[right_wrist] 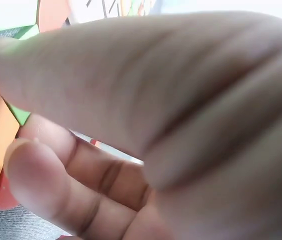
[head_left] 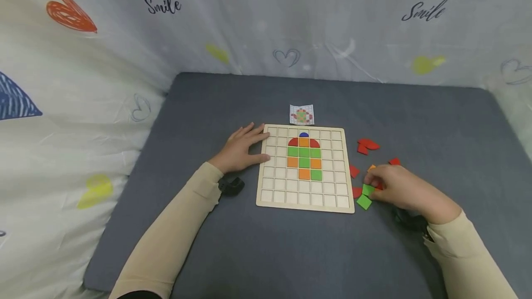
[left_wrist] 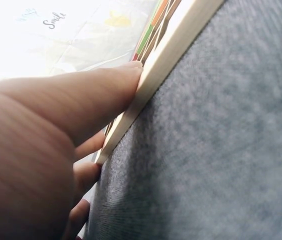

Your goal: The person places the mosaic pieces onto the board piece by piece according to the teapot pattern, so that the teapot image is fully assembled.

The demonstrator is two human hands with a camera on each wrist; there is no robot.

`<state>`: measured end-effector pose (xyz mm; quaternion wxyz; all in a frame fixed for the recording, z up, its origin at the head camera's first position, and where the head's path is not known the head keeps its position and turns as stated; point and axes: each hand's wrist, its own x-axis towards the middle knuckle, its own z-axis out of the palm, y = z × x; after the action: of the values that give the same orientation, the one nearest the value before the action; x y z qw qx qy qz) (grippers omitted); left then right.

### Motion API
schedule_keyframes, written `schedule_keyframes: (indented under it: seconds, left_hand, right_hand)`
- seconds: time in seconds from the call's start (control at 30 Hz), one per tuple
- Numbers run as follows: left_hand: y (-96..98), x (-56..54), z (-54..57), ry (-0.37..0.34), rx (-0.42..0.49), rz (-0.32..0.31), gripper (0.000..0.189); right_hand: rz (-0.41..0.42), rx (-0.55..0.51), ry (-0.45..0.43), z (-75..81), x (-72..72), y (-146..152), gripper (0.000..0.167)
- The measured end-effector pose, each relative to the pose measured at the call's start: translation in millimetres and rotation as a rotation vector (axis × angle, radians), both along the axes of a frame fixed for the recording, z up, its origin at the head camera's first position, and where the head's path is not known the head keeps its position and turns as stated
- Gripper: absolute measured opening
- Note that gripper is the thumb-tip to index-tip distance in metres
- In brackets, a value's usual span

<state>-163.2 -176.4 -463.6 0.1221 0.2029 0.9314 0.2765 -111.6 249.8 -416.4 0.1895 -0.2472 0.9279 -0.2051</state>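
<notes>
A wooden grid board (head_left: 276,189) lies flat, holding a blue half-round tile (head_left: 304,135), red rounded tiles, and green and orange squares in its middle columns. My left hand (head_left: 241,148) rests along the board's left edge, fingers straight and thumb on the rim; the left wrist view shows the thumb (left_wrist: 101,87) against the wooden side. Right of the board, my right hand (head_left: 396,186) pinches a green square tile (head_left: 367,190) between thumb and fingers, partly hidden by the thumb in the right wrist view. Another green tile (head_left: 364,202) lies just below it.
Loose red tiles (head_left: 369,144) lie right of the board, with more red ones and an orange tile (head_left: 371,168) around my right hand. A small pattern card (head_left: 301,115) sits behind the board. A printed curtain (head_left: 257,26) hangs beyond the grey table (head_left: 216,105).
</notes>
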Motion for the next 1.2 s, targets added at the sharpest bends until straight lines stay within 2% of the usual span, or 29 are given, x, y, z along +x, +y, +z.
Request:
schedule_keyframes:
  seconds: [0.33,0.53,0.77,1.0,1.2]
  left_hand:
    - [1.3,-0.3,-1.5,0.005,-0.004,-0.003,0.077]
    - [3.0,0.5,0.5,-0.002,-0.016,0.006,0.077]
    - [1.6,1.9,2.5,-0.001,-0.016,0.02,0.077]
    - [-1.1,-0.5,2.1,0.001,-0.023,0.019,0.078]
    - [-0.2,-0.3,-0.3,-0.001,-0.016,0.015,0.078]
  right_hand:
    - [-0.051,-0.015,-0.073,1.6,0.1,-1,0.02]
    - [-0.04,-0.017,-0.032,6.5,-2.3,-4,0.009]
    - [-0.049,0.004,-0.023,15.4,-9.1,-13,0.009]
    - [-0.046,-0.024,0.02,30.2,-16.8,-26,0.009]
    - [-0.029,-0.047,0.038,34.1,-21.0,-45,0.007]
